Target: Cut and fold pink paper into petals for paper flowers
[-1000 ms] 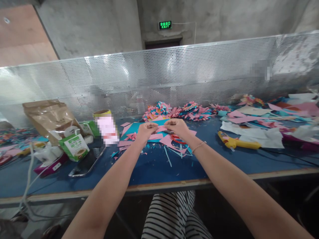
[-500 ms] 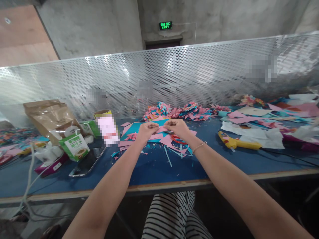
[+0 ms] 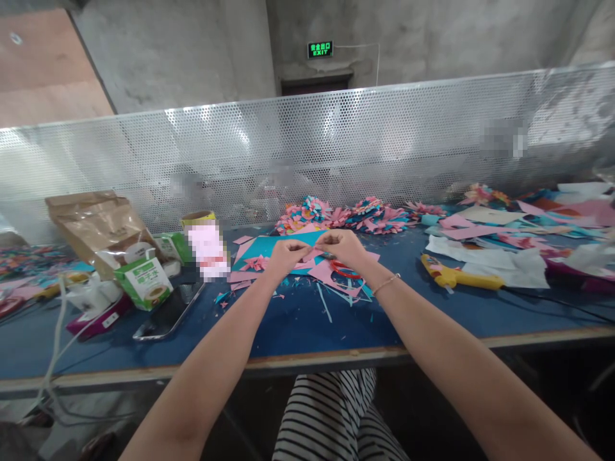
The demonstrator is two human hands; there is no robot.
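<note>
- Left hand [image 3: 288, 253]: fingers bent and drawn narrow, thumb and fingertips pinching the edge of a small pink paper piece [image 3: 310, 255], mostly hidden.
- Right hand [image 3: 342, 244]: likewise narrow, fingertips pinched at the same piece, just beside the left fingertips; bracelet [image 3: 386, 283] on the wrist.
- Pink paper piece: between the two hands, above the blue sheet [image 3: 268, 246].
- Blue sheet: flat on the desk [image 3: 298, 333], beneath and behind the hands.
- Small pink flower [image 3: 256, 263]: on the blue sheet, left of the left hand.
- Scissors [image 3: 342, 269], red handles: below the right hand, among pink offcuts [image 3: 323, 274].
- Paper flowers [image 3: 379, 216], pink, blue and orange: heaped behind the hands, before a perforated metal screen [image 3: 230, 153].
- Glue gun [image 3: 464, 279], yellow, dark cord: lying on its side, well right of the hands, touching white tissue [image 3: 519, 267].
- Phone [image 3: 168, 314]: flat, left of the left forearm.
- Green-and-white carton [image 3: 144, 282]: upright, beside the phone, in front of a brown bag [image 3: 103, 227].
</note>
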